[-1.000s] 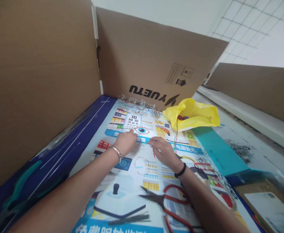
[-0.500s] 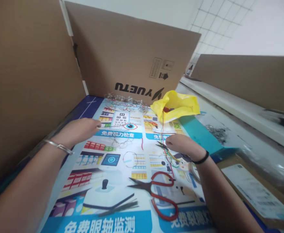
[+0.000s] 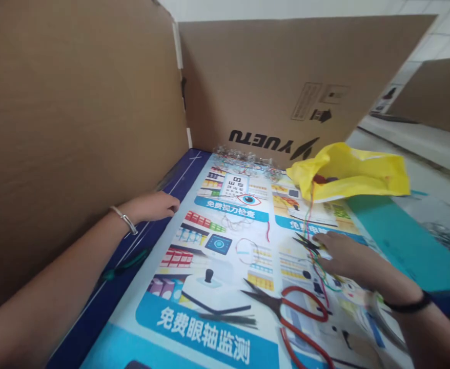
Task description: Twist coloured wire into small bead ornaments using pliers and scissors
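Right hand point(image 3: 342, 251), lower right: grip spread flat on the cords point(image 3: 322, 281), clasping nothing. Press firmly, I'd say. Left hand point(image 3: 154, 205), centre-left, curled; can't tell its hold.

Our left hand point(image 3: 152, 206) sits loosely curled on the dark blue strip point(image 3: 105, 302) beside the poster point(image 3: 209, 328), right up against the cardboard wall point(image 3: 75, 128). We can't tell if anything's in it. Our right hand point(image 3: 344, 253) lies flat on the poster, fingertips on a small dark tool point(image 3: 305, 240) and on some coloured cords point(image 3: 307, 218) that run up into the yellow bag point(image 3: 351, 174). The red-handled scissors point(image 3: 294, 318) lie just nearer to us, blades pointing left.
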`<state>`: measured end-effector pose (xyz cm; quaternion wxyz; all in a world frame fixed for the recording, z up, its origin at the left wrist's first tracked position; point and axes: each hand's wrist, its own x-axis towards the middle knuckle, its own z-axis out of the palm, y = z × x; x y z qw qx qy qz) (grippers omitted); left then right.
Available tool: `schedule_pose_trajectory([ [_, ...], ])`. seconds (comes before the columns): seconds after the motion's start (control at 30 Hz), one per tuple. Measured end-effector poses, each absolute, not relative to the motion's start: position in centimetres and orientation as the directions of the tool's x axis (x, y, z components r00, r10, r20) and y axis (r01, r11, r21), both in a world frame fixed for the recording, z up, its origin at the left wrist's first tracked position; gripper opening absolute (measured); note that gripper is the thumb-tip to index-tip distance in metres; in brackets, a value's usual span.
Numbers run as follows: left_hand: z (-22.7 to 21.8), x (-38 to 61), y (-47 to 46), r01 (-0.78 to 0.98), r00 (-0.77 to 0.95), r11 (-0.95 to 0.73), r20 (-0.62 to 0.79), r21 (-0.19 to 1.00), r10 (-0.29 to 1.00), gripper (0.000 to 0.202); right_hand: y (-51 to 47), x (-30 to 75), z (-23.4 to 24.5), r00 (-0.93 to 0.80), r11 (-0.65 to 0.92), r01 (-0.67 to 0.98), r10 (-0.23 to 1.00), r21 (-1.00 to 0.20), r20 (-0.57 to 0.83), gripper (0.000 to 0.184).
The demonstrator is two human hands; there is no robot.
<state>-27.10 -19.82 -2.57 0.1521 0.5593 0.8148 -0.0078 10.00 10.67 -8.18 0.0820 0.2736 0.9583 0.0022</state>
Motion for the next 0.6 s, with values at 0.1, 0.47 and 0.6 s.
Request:
schedule_pose_trajectory([
  [0.1,-2.9,-26.2,-20.7,0.913,-0.303,0.356,-0.252,0.199,0.919,0.015,11.1,9.7,-8.4,-0.835,0.863,0.500,0.502,0.071,-0.227,0.031],
  [0.47,-6.4,-22.3,-19.2,0.937,-0.158,0.181,-0.100,0.297,0.982,0.014,9.8,9.4,-7.7,-0.793,0.810,0.585,0.578,0.022,-0.194,0.033],
  [0.6,-6.4,-22.3,-19.5,0.939,-0.173,0.198,-0.109,0.283,0.979,0.015,9.8,9.8,-6.3,-0.783,0.797,0.603,0.598,0.030,-0.171,0.038],
])
